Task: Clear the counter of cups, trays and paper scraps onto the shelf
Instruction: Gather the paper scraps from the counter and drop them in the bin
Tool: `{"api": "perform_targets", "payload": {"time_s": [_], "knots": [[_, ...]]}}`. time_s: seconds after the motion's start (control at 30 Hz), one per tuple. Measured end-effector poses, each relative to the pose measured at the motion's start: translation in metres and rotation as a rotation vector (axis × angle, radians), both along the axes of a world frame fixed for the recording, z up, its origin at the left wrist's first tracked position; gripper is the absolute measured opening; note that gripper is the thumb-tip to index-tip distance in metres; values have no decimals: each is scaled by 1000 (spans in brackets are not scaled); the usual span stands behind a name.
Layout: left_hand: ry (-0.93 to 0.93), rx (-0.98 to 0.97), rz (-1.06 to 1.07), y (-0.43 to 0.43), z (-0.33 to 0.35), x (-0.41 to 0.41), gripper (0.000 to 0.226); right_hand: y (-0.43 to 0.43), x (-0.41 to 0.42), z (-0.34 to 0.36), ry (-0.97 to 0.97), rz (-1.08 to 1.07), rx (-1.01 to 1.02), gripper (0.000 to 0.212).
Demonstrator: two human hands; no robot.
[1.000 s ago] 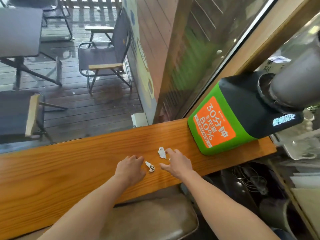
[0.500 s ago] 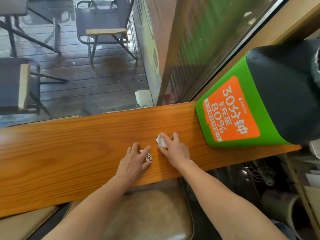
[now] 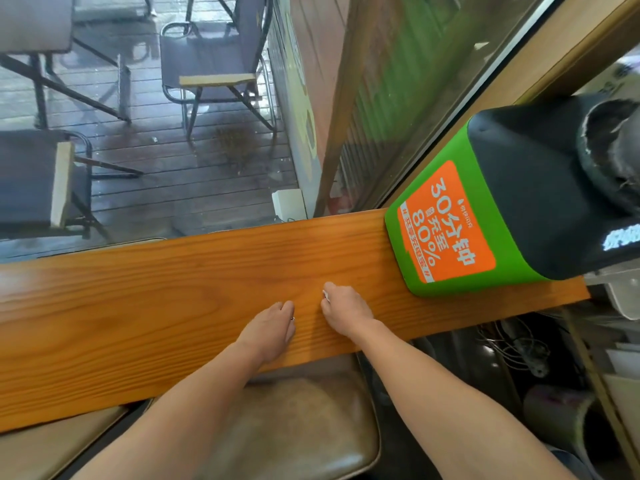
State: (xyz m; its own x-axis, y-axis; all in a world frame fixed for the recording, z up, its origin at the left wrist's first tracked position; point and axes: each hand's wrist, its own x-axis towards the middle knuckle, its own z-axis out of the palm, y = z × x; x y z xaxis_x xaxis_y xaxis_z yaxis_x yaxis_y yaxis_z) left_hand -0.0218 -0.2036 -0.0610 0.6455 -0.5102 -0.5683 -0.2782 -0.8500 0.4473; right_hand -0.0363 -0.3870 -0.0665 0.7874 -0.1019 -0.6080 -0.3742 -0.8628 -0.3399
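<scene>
Centre frame, on counter (image 3: 138, 306): right hand (image 3: 341, 311) pinching white scrap (image 3: 325, 295) at fingertips; left hand (image 3: 273, 327) curled shut, contents hidden.

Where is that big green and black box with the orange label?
In the head view, the green and black box stands at the right end of the wooden counter, against the window, right of the right hand.

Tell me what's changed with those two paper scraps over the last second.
Both hands closed over the scraps. The left hand now covers the patterned scrap, only a sliver showing; the right hand pinches the white scrap at its fingertips. Neither is lifted off the counter yet. The green charger box stayed put.
</scene>
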Motion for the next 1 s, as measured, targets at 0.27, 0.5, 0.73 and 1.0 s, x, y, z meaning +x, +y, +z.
{"api": "perform_targets", "payload": {"time_s": [0.27, 0.5, 0.73, 1.0], "knots": [[-14, 96, -265, 8, 36, -12, 23, -8, -48, 39, 20, -86, 15, 23], [-65, 107, -430, 10, 67, -34, 27, 4, -127, 68, 35, -325, -53, 20], [-157, 106, -488, 8, 97, -60, 31, 18, -192, 83, -110, -601, -81, 24], [-277, 196, -504, -28, 125, -89, 26, -3, -237, 95, -209, -663, -48, 28]]}}
